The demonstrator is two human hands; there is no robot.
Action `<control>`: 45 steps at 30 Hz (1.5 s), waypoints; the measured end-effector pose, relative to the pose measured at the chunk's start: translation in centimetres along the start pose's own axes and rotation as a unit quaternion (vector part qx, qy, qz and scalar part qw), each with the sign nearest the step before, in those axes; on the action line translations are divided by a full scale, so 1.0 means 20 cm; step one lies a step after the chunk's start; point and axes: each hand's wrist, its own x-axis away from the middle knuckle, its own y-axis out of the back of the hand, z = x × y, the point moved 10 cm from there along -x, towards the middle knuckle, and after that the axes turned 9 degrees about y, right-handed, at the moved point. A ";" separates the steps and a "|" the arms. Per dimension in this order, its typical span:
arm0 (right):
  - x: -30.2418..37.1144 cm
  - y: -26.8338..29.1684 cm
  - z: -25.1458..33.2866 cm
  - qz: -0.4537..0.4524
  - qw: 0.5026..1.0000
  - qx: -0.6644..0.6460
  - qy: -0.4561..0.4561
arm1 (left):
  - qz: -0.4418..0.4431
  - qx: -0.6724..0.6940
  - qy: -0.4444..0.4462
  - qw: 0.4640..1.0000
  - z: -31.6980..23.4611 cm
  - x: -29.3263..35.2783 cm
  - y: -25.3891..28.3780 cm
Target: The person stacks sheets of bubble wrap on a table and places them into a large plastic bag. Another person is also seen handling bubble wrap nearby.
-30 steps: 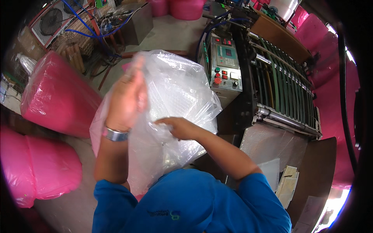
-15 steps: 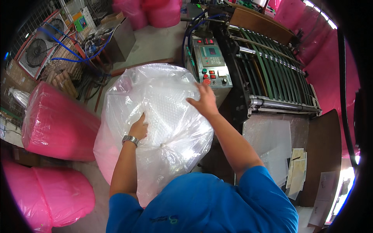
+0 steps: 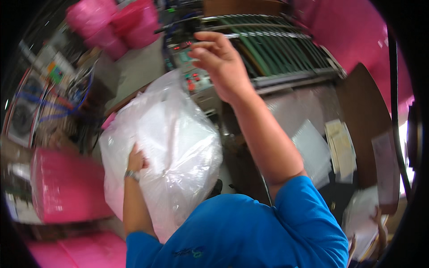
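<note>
A large clear plastic bag [image 3: 192,143] stands in front of me, wrapped around what looks like a roll of bubble wrap; its top is gathered into creases. My left hand [image 3: 137,158], with a metal watch at the wrist, is on the bag's upper left part. Its index finger points forward while the other fingers curl in at the film. My right hand [image 3: 219,62] is raised off the bag, between it and the machine's control panel [image 3: 190,67]. Its fingers are apart and bent, with nothing in them.
A machine with green belts [image 3: 277,49] stands ahead to the right. Pink wrapped rolls [image 3: 71,187] line the left side, and pink bundles [image 3: 138,27] stand at the back. Papers [image 3: 340,145] and bubble sheets lie at right. Another person's hand [image 3: 379,218] shows at lower right.
My right hand has left the bag and risen over the machine's near side. The view has turned to the right. My left hand stays on the bag.
</note>
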 end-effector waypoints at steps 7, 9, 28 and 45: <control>1.27 0.70 -0.37 0.215 0.891 0.348 -0.197 | -0.257 0.126 -0.374 0.882 -0.63 0.79 0.27; 1.81 0.97 -0.34 0.177 0.878 0.314 -0.314 | -0.319 0.105 -0.434 0.836 -0.76 0.97 0.30; 3.26 2.53 0.65 -0.698 0.641 0.061 -0.312 | 0.312 -0.247 -0.556 0.729 -0.71 1.71 -2.41; 2.83 2.65 0.41 -0.680 0.635 0.118 -0.348 | 0.561 -0.306 -0.384 0.666 -0.45 1.41 -3.12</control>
